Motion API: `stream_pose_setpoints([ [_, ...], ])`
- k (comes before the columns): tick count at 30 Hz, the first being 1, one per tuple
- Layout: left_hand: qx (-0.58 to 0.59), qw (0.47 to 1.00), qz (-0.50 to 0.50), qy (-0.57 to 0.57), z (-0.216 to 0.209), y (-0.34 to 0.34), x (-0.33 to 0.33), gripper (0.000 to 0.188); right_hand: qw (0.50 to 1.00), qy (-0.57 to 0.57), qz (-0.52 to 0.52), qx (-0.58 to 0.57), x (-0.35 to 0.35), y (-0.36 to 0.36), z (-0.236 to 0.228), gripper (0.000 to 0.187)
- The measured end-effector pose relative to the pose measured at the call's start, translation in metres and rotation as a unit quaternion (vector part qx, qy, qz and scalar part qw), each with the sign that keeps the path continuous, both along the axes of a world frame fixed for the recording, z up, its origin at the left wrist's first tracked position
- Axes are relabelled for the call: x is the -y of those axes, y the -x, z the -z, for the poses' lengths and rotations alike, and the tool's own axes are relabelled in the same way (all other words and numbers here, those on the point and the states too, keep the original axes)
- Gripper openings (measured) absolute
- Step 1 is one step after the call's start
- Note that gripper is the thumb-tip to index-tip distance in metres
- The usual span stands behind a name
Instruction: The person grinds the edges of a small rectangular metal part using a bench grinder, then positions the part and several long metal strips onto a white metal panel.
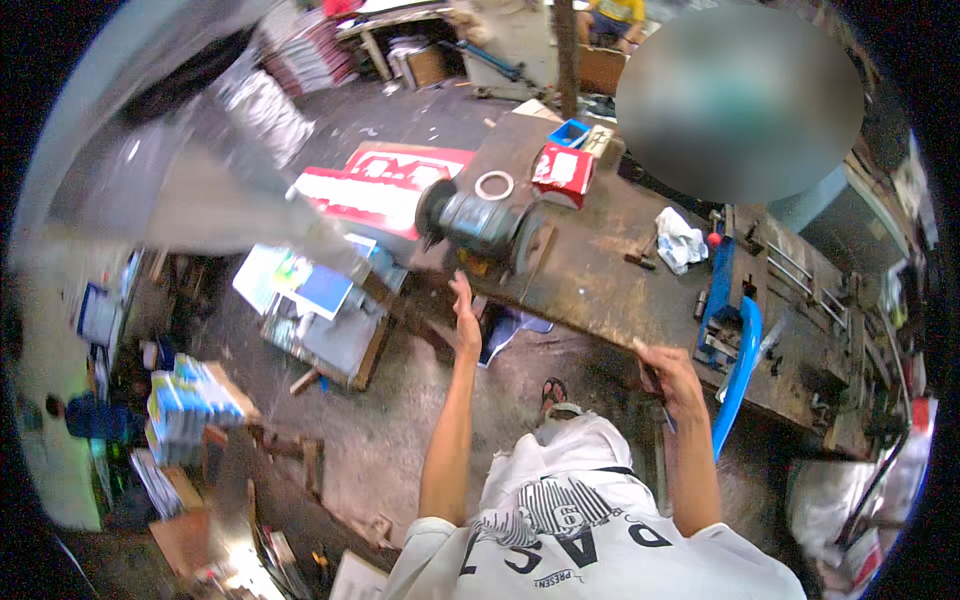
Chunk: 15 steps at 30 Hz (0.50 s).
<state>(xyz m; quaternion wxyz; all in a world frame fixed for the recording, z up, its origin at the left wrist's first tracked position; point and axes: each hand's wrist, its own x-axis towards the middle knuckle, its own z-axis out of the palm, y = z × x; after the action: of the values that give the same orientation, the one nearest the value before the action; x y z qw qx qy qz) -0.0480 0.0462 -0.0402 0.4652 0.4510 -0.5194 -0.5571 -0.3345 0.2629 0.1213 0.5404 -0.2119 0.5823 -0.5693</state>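
A bench grinder point(482, 226) sits on the dark workbench point(600, 295), with a grinding wheel at each end. Just in front of it, my left hand point(466, 318) is raised near the bench edge, fingers stretched out and holding nothing. Along the same edge farther right, my right hand point(674, 376) is curled with the thumb toward the bench. Something dark shows under its fingers, too small to name. A blue curved bar point(738, 370) rises beside my right forearm, next to a blue metal tool point(716, 290) on the bench.
A red box point(563, 175), a ring point(494, 185), a blue tray point(569, 133) and a white rag point(681, 241) lie on the bench. Left stand stacks of printed sheets point(300, 283) and red-white panels point(360, 200). Another person point(612, 22) sits at the back.
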Motion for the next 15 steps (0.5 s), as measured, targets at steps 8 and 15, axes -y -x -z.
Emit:
stream_pose_setpoints([
  [8, -0.015, 1.0, -0.01, -0.017, 0.077, 0.027, 0.007, 0.075, 0.907, -0.26, -0.077, -0.321, -0.008, 0.044, 0.018, 0.034],
  [15, 0.035, 0.999, 0.006, -0.041, 0.056, 0.014, -0.001, 0.065, 0.896, -0.324, -0.018, -0.302, 0.017, -0.005, -0.018, 0.032],
])
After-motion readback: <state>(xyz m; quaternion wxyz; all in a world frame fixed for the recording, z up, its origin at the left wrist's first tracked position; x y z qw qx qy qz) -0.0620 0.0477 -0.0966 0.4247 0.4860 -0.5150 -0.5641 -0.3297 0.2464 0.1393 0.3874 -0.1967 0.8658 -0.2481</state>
